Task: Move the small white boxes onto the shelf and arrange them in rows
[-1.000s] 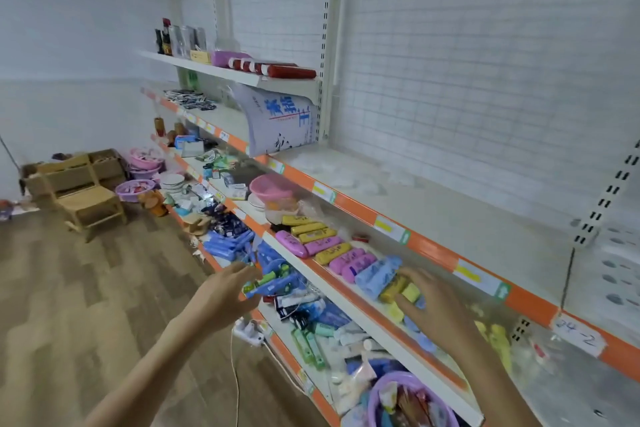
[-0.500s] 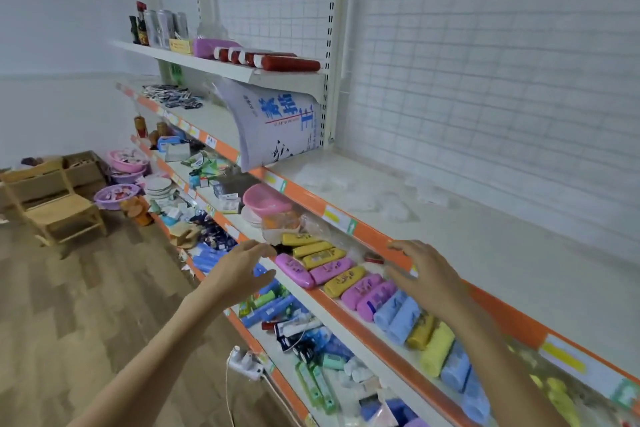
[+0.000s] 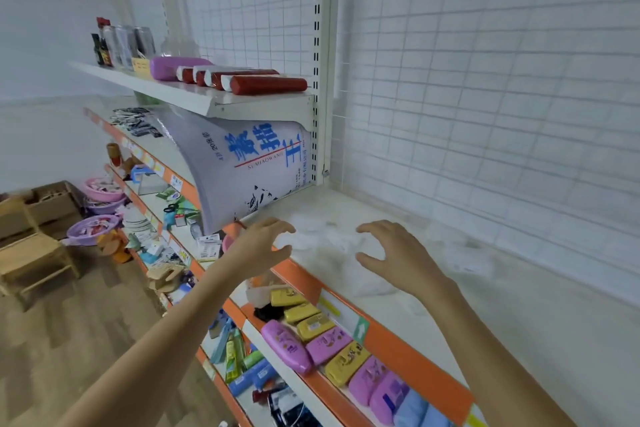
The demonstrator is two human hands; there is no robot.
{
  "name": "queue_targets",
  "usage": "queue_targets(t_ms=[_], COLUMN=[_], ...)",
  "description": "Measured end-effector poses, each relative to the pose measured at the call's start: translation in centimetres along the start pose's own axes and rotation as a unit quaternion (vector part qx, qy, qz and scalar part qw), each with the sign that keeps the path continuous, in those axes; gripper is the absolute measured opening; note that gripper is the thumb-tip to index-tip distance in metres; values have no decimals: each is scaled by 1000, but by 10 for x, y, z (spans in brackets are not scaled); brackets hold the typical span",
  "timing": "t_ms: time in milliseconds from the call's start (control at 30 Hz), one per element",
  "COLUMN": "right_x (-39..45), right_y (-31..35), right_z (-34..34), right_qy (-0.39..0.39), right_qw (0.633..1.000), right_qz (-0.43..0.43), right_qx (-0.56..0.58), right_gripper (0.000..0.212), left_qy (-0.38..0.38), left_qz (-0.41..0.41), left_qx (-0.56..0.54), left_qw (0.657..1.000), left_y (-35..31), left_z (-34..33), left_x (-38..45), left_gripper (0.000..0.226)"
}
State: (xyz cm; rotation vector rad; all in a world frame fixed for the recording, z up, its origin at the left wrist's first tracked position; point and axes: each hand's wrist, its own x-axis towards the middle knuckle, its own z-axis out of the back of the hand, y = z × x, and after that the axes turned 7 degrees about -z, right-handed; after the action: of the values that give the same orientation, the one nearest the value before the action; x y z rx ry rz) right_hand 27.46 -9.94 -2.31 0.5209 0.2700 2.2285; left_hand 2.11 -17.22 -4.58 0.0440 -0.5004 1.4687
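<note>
Nearest, on the lower shelf [image 3: 304,388], a row of purple and yellow soap cases [image 3: 313,340] just under the orange front edge of the shelf [image 3: 540,308] above. Over that front edge, left hand [image 3: 266,246] and right hand [image 3: 398,253] raised side by side, palms down, fingers spread and curved, gripping nothing. Between and just beyond the hands, near the front edge toward the left end, a blurred loose heap of small white boxes [image 3: 325,239], outlines too soft to count. Behind, at the left end, a bent white bag with blue characters [image 3: 249,166]. Farther up, red tubes [image 3: 266,84] on the upper shelf [image 3: 194,99]
</note>
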Motion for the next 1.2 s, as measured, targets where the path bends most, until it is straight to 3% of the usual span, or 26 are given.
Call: queue_targets(t_ms=[267,400,600,667,767,833,900,1033,1200], right_x=[74,99,126,129,131,131,130,128,125], right_y=[-14,-26,-51,-56,-60,-62,-62,-62,-63], right_z=[-50,-62,-70,-72,-78,-81,-83,-85,-88], right_qy=[84,128,113,108,94,89,90,77,50], right_qw=[993,985,982,980,979,978,977,974,967], right_qz=[-12,-38,-133,-161,-179,-188,-193,-209,-233], right_qx=[-84,-114,-71,-53,-32,-11,11,45,90], right_gripper=[54,58,57,57,57,57,59,62,59], left_qy=[52,150,164,204,296,313,295,181,99], left_qz=[-32,-48,-75,-85,-112,-137,-140,-127,-129], left_qx=[-20,-65,-98,-122,-118,-124,-151,-209,-249], left_qw=[998,985,979,968,941,932,933,953,955], left_y=[52,83,97,97,106,113,117,117,113], left_z=[-32,-48,-64,-66,-67,-68,-74,-92,-105], left_x=[87,122,157,159,159,161,164,173,181], left_gripper=[29,28,28,42,107,129,131,123,73])
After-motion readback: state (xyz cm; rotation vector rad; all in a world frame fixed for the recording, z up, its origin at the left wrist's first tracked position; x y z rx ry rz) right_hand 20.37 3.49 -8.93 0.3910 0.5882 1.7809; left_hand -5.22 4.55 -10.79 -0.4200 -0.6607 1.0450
